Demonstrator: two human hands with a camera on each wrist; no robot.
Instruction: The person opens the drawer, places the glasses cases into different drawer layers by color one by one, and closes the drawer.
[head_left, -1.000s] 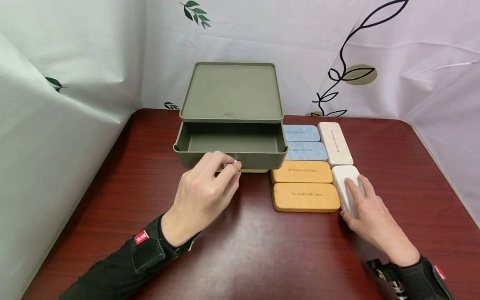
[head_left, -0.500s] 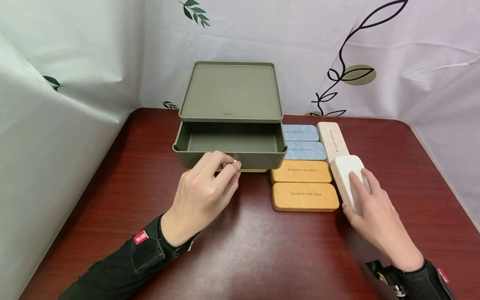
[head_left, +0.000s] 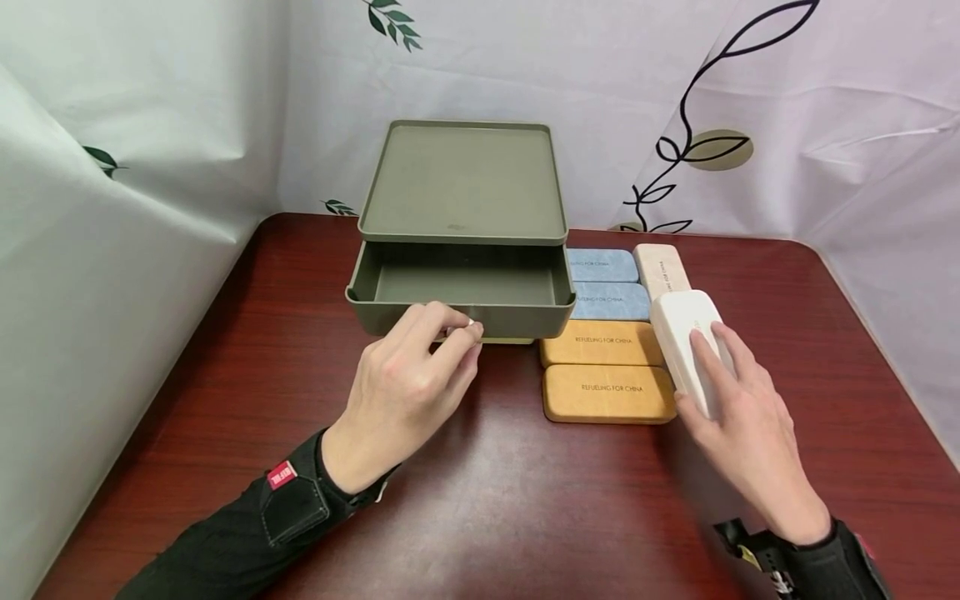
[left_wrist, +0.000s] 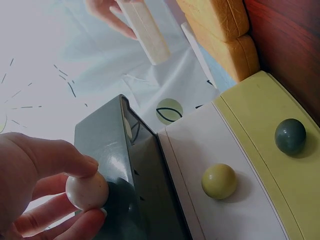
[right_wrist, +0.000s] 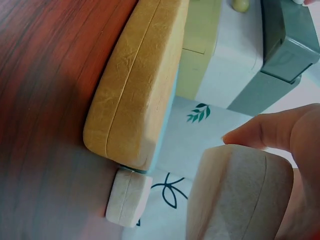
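Note:
My left hand point(head_left: 412, 383) pinches the round white knob point(left_wrist: 87, 192) of the green top drawer point(head_left: 517, 321) between thumb and fingers. That drawer is pulled out of the drawer box point(head_left: 461, 183), and its visible inside is empty. My right hand point(head_left: 746, 425) grips a white glasses case point(head_left: 678, 329) by its sides, raised and tilted over the table. In the right wrist view the held case point(right_wrist: 235, 192) shows a seam along its side. Its far end overlaps the beige case point(head_left: 660, 265) in the head view.
Two yellow cases point(head_left: 607, 392) and two blue cases point(head_left: 609, 300) lie right of the drawer box. Below the pulled drawer are a white drawer with a yellow knob point(left_wrist: 219, 181) and a yellow-green drawer with a dark green knob point(left_wrist: 290, 136). Patterned cloth point(head_left: 600, 108) hangs behind the table.
My right hand has lifted the white glasses case off the table and moved it up and slightly left. My left hand and the drawer have stayed in place.

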